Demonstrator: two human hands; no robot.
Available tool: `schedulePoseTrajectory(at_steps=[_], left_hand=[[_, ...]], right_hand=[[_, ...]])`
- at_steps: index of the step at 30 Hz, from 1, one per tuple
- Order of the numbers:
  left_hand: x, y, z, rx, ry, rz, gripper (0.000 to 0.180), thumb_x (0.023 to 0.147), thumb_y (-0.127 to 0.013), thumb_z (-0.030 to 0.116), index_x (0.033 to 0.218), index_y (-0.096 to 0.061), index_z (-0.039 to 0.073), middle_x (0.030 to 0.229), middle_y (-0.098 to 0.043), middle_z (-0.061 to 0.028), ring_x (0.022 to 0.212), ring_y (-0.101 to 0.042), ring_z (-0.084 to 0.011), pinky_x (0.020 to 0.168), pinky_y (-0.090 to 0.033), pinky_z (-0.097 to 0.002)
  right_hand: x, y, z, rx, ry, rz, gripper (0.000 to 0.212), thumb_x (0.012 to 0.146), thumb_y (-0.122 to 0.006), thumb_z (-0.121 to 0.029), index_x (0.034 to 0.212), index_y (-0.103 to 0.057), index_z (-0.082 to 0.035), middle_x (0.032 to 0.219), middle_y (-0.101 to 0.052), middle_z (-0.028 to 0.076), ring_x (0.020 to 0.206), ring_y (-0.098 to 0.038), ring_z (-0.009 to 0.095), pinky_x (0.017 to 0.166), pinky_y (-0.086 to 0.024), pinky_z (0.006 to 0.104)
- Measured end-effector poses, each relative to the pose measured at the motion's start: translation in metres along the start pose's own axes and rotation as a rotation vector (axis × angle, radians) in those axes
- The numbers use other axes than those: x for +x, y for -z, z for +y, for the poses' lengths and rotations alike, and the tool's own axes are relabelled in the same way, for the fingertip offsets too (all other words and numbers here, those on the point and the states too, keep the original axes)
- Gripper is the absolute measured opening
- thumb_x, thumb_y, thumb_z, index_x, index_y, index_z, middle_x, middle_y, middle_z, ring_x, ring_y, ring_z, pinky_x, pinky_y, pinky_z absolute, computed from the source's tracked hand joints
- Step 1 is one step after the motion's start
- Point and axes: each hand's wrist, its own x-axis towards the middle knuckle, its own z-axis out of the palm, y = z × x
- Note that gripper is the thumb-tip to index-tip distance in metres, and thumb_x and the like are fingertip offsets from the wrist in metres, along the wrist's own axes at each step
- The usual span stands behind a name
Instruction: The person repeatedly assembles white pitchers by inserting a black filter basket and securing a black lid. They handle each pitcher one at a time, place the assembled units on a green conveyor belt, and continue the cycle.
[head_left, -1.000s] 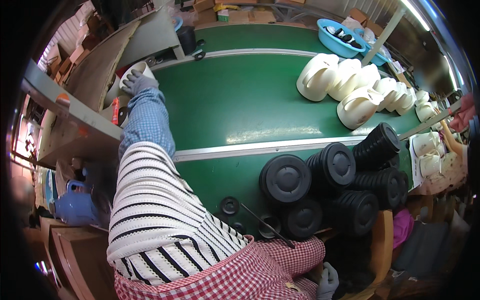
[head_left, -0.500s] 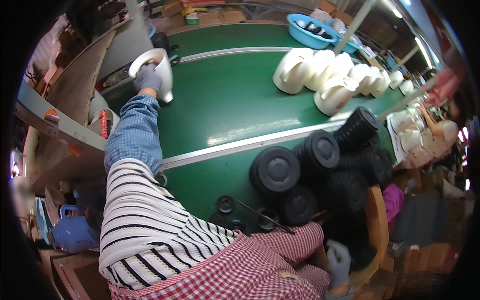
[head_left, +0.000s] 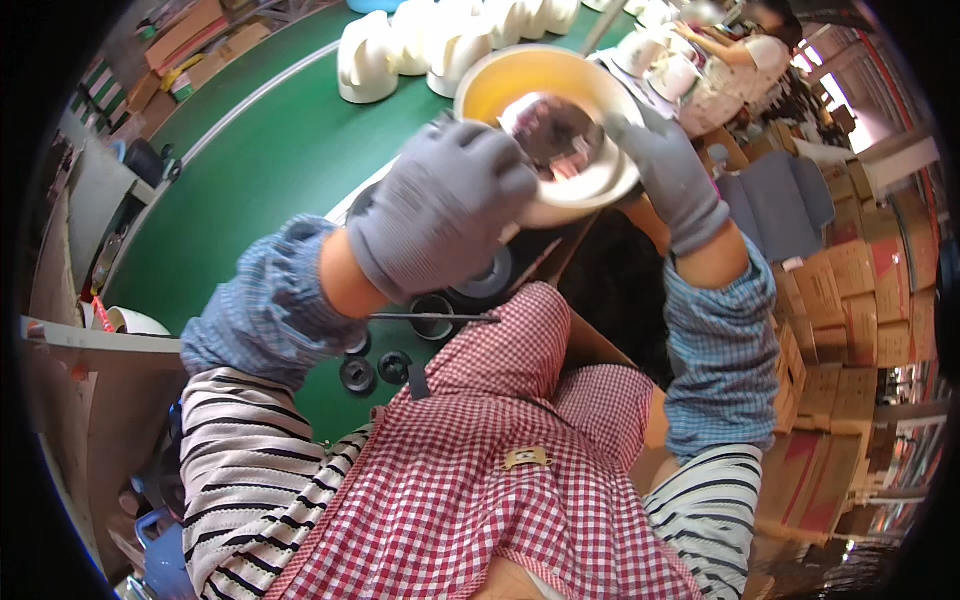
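Up in front of me I hold a cream jug shell (head_left: 510,80), tilted so that its round opening faces me. Its inner wall looks yellowish, and a shiny, mirror-like surface (head_left: 555,135) shows deep inside. My left hand (head_left: 440,205), in a grey glove, is closed at the shell's near left rim with its fingers curled; whether it also pinches something small is hidden. Gloved in grey too, my right hand (head_left: 675,175) grips the right side of the rim. Beneath my left forearm lie small black round parts (head_left: 358,376), a black ring (head_left: 432,325) and a thin dark rod (head_left: 472,318).
More cream jug shells (head_left: 367,60) stand on the green conveyor (head_left: 250,170). A dark open container (head_left: 620,290) is by my knees. Stacked cardboard boxes (head_left: 840,290) and a grey seat (head_left: 775,200) are at right. Another person (head_left: 755,55) works at the top right.
My left hand has brought the jug shell from the far left of the conveyor to in front of me. My right hand has risen from beside my lap onto it. The view has turned right.
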Motion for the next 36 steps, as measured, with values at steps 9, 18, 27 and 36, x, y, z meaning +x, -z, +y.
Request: schedulePoseTrajectory(at_steps=[9, 18, 27, 36], left_hand=[[-0.154, -0.151, 0.062, -1.898, 1.102, -0.261, 0.049, 0.094, -0.063, 0.003, 0.142, -0.053, -0.001, 0.139, -0.059, -0.0147, 0.126, -0.060, -0.0255, 0.109, -0.049, -0.0402], [-0.169, -0.166, 0.110, -2.856, 0.833, -0.209, 0.059, 0.096, -0.072, 0.012, 0.149, -0.049, 0.005, 0.146, -0.056, -0.0174, 0.127, -0.062, -0.0262, 0.109, -0.051, -0.0403], [-0.226, -0.162, 0.076, -2.426, 1.009, 0.156, 0.060, 0.096, -0.072, 0.014, 0.151, -0.048, 0.006, 0.147, -0.056, -0.0174, 0.128, -0.061, -0.0261, 0.110, -0.051, -0.0401], [-0.220, -0.160, 0.056, -2.274, 0.948, 0.199, 0.061, 0.097, -0.072, 0.016, 0.152, -0.047, 0.006, 0.148, -0.055, -0.0173, 0.129, -0.061, -0.0260, 0.110, -0.051, -0.0399]], right_hand=[[-0.163, 0.041, -0.002, 0.087, -0.291, 0.079, 0.048, 0.098, -0.055, -0.025, 0.135, -0.057, 0.006, 0.089, -0.067, 0.006, 0.077, -0.064, 0.015, 0.071, -0.052, 0.0267], [-0.153, -0.028, 0.031, 0.363, -0.381, -0.167, 0.059, 0.094, -0.061, -0.022, 0.146, -0.049, 0.005, 0.116, -0.069, 0.011, 0.101, -0.067, 0.018, 0.093, -0.053, 0.0310], [-0.055, -0.044, 0.083, -0.256, 0.037, -0.081, 0.077, 0.091, -0.073, -0.049, 0.149, -0.050, -0.003, 0.141, -0.059, 0.017, 0.127, -0.058, 0.028, 0.111, -0.043, 0.0393], [0.037, -0.033, 0.186, -0.892, -0.359, 0.197, 0.129, 0.064, -0.080, -0.077, 0.165, -0.022, -0.020, 0.170, -0.017, 0.018, 0.155, -0.017, 0.044, 0.124, -0.023, 0.0551]])
